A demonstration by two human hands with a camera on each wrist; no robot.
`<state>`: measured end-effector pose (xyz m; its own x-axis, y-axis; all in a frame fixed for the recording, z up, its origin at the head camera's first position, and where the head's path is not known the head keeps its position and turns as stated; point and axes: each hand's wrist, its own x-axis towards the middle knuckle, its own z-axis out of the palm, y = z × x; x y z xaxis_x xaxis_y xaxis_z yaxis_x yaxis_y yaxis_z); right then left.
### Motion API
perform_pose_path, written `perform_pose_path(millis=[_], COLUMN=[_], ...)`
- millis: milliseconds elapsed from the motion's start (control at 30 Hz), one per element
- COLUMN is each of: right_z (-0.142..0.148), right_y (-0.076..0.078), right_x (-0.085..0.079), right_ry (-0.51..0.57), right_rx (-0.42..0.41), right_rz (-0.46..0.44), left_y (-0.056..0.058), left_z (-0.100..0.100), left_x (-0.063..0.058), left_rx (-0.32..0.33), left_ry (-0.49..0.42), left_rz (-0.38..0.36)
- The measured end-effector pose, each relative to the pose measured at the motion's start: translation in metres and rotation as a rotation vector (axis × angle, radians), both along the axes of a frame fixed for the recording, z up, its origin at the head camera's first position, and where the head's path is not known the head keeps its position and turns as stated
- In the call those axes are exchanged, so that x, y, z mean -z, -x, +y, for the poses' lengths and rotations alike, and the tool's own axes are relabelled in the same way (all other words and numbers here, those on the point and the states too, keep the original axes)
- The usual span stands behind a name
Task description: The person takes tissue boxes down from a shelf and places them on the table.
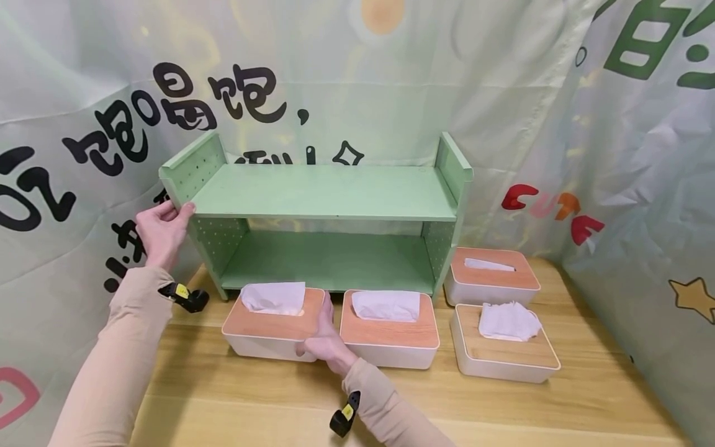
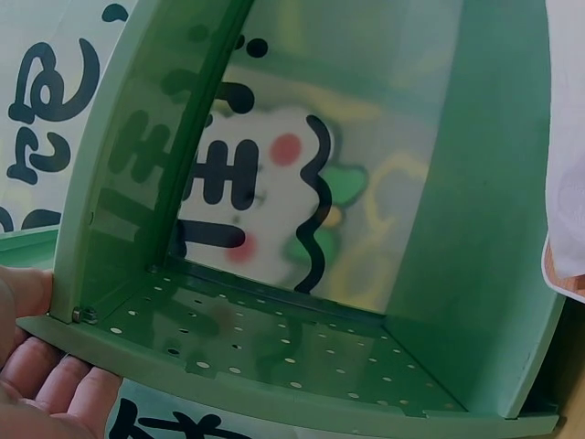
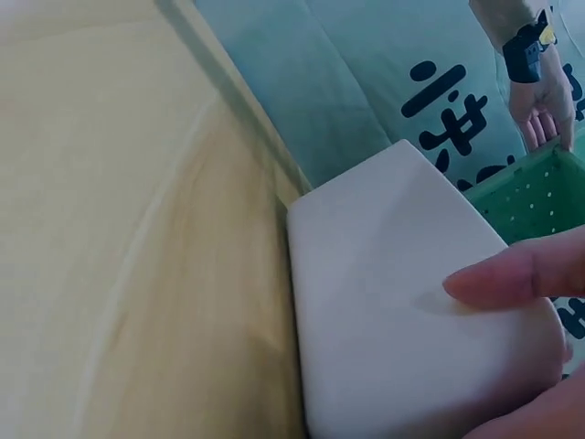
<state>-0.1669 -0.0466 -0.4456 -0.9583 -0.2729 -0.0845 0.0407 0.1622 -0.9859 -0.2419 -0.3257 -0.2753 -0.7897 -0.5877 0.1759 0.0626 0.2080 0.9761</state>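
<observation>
A green two-tier shelf (image 1: 324,189) with perforated side panels stands against the printed cloth. My left hand (image 1: 162,233) grips its left side panel at the height of the upper board; in the left wrist view the thumb lies on the front edge and the fingers (image 2: 64,389) curl round the outer side. In front of the shelf, my right hand (image 1: 329,341) holds the right end of a tissue box (image 1: 251,323) with a white body, wood-look lid and tissue sticking out. The right wrist view shows a thumb (image 3: 503,279) pressing on its white wall (image 3: 393,302).
Close to the right hand stands a second tissue box (image 1: 391,354). Further right are a light-lidded tissue box (image 1: 508,369) and, behind it, another tissue box (image 1: 491,292) beside the shelf. All rest on a wooden table (image 1: 251,403); printed cloth (image 1: 631,186) encloses the back and sides.
</observation>
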Motion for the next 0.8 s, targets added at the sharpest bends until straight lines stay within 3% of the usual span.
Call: perform_pose_path(millis=[200,333,567,800], right_z=[-0.001,0.000,-0.001,0.001], right_y=[-0.010,-0.014,-0.009,-0.003], right_x=[0.008,0.014,0.023,0.026], right_ry=[0.109,0.224,0.245,0.292], right_rx=[0.066,0.075,0.071,0.000], right_rz=[0.014,-0.049,-0.089,-0.108], left_y=[-0.001,-0.001,-0.001,0.001], left_z=[-0.001,-0.001,-0.001,0.000], left_x=[0.001,0.001,0.002,0.001], left_rx=[0.013,0.008,0.018,0.025], left_ry=[-0.007,0.003,-0.020,-0.030], left_rz=[0.017,0.003,0.006,0.026])
